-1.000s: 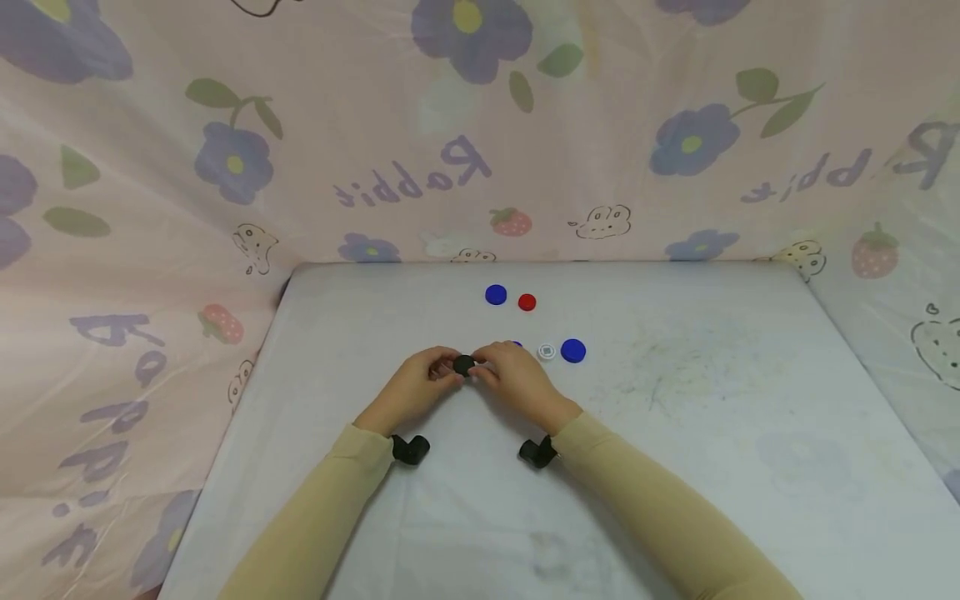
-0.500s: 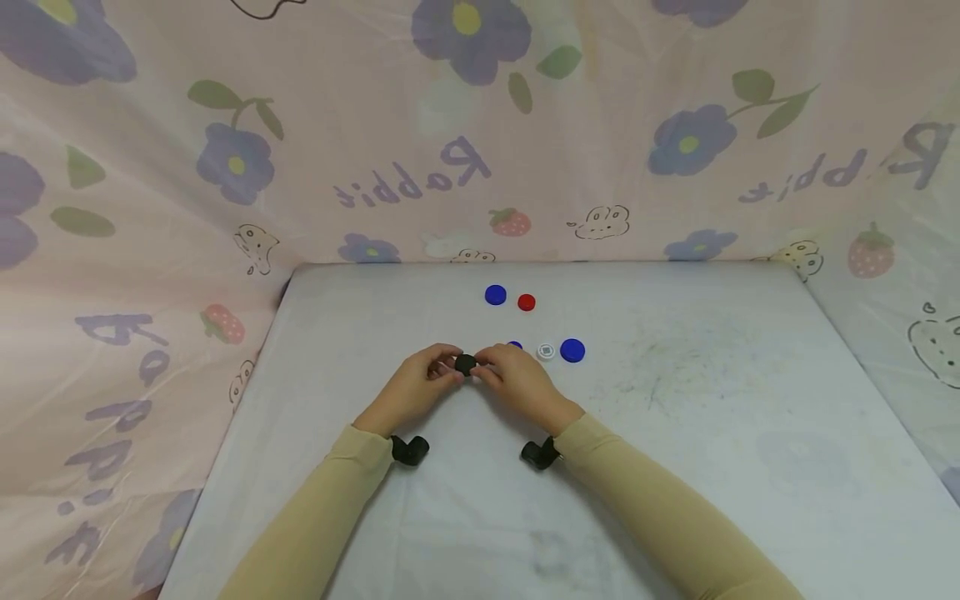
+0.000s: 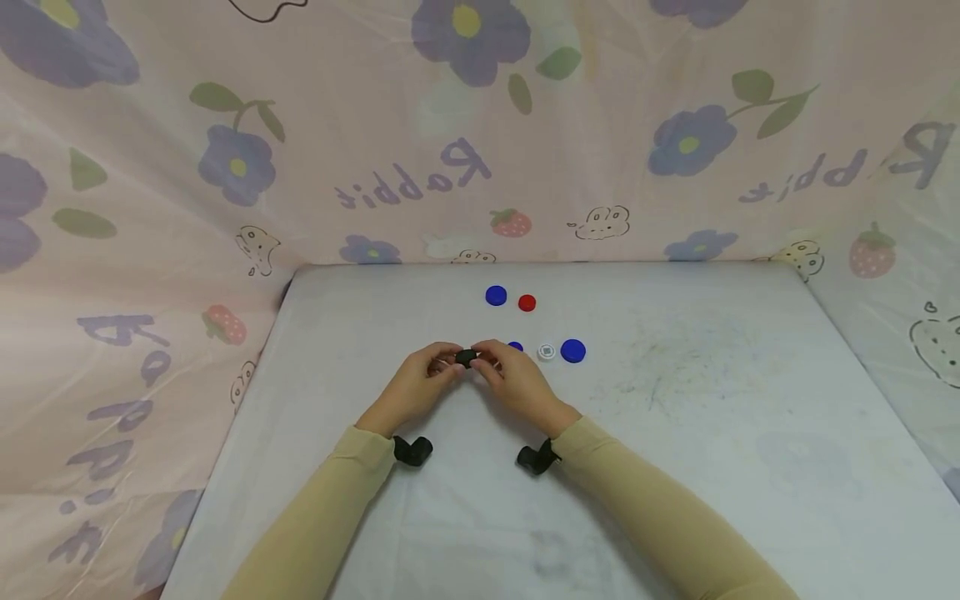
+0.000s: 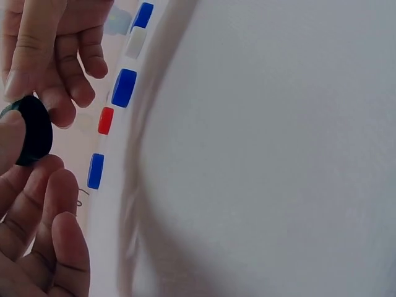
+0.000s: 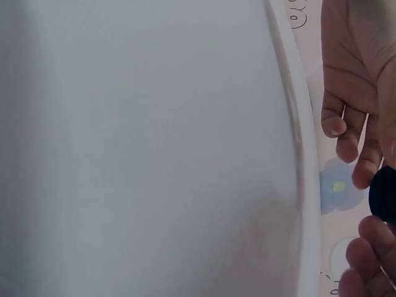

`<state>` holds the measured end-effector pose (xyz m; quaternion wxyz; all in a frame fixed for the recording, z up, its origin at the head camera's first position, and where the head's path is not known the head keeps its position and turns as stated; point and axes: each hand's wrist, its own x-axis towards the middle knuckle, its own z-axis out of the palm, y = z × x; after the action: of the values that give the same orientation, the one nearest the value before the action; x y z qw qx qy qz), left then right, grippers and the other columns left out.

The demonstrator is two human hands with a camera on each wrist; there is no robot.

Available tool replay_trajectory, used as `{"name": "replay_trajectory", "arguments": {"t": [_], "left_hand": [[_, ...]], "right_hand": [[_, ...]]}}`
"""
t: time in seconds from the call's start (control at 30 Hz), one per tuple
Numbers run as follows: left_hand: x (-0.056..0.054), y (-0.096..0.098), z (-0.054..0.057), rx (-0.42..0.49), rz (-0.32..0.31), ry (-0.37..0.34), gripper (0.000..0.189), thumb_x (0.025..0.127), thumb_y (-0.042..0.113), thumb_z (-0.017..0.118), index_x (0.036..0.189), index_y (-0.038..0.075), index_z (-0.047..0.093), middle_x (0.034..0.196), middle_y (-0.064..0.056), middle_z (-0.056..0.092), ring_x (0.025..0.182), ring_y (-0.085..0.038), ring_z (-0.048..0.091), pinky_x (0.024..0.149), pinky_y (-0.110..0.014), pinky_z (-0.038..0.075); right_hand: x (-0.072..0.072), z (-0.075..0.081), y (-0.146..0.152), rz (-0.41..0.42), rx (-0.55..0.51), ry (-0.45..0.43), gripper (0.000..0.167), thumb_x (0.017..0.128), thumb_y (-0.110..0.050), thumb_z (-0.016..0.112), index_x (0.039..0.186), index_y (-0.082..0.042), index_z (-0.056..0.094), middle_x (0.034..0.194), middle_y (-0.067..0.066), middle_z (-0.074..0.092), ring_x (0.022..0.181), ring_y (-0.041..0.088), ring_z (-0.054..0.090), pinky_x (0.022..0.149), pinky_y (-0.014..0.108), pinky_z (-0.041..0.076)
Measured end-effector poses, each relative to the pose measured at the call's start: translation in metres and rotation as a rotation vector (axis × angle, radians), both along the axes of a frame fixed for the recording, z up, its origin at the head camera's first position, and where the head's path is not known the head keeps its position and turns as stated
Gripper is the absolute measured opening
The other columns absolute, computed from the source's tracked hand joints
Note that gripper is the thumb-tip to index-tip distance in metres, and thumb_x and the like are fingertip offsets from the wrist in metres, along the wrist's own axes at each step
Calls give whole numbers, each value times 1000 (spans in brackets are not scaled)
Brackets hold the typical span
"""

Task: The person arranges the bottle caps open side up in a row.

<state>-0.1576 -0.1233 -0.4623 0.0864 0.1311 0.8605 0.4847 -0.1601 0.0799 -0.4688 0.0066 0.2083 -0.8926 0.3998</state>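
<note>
- Beige-sleeved left hand (image 3: 415, 385) pinched one side of the black disc (image 3: 466, 358).
- Between both hands, the disc had tipped since half a second earlier, its round face narrowed to an oval.
- Farther back, one blue disc (image 3: 496, 296).
- Right hand (image 3: 521, 382) pinched the other side, partly hiding the nearer blue disc (image 3: 515, 345).
- Red disc (image 3: 527, 303), white disc (image 3: 547, 352), large blue disc (image 3: 573, 351).

Both hands pinching at one shared spot, fingertips facing each other.
Left forearm (image 3: 307, 508), sleeved, is coming in from 7 o'clock, its left hand (image 3: 410, 383) pointing toward 2 o'clock; right forearm (image 3: 660, 500), sleeved, is entering from 5 o'clock, its right hand (image 3: 521, 383) pointing toward 10 o'clock. Thumbs are pressing opposite the fingers; in the left wrist view, both hands' outer fingers (image 4: 71, 238) are curling loosely.
</note>
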Motion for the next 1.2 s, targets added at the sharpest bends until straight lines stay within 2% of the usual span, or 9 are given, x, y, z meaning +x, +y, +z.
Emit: {"name": "replay_trajectory", "arguments": {"t": [0.23,0.43,0.73,0.93,1.2], "left_hand": [[2,-3,1,26,28,-57,33,97,38,58,121,16,64,104,4,66,94,-14,60,84,-36,48],[1,-6,-2,54,28,-53,30,97,37,58,119,17,65,103,6,67,93,-14,62,85,-38,47],[3,-6,-3,29,39,-28,26,99,29,57,119,14,65,102,3,67,93,-15,60,84,-37,47],[1,-8,-4,3,47,-16,26,99,30,56,118,13,66,102,4,68,94,-14,61,85,-38,48],[-1,-12,-6,10,58,-36,27,98,34,58,115,14,66,101,4,69,94,-14,62,85,-39,48]], "right_hand": [[1,-6,0,7,-44,-27,21,99,-24,58,115,-12,64,93,-6,66,79,8,58,71,27,49],[2,-8,-1,7,-46,-28,19,99,-23,58,112,-11,65,89,-7,65,76,7,57,68,26,49],[3,-7,-2,2,-52,-37,18,98,-22,59,111,-10,65,91,-5,66,76,8,58,69,27,49],[4,-8,-6,-7,-89,-48,19,98,-20,60,112,-9,65,96,-2,67,81,9,59,73,27,50],[4,-12,-11,-26,-156,-75,20,97,-18,60,115,-9,63,97,-3,66,85,9,59,75,27,50]]}}
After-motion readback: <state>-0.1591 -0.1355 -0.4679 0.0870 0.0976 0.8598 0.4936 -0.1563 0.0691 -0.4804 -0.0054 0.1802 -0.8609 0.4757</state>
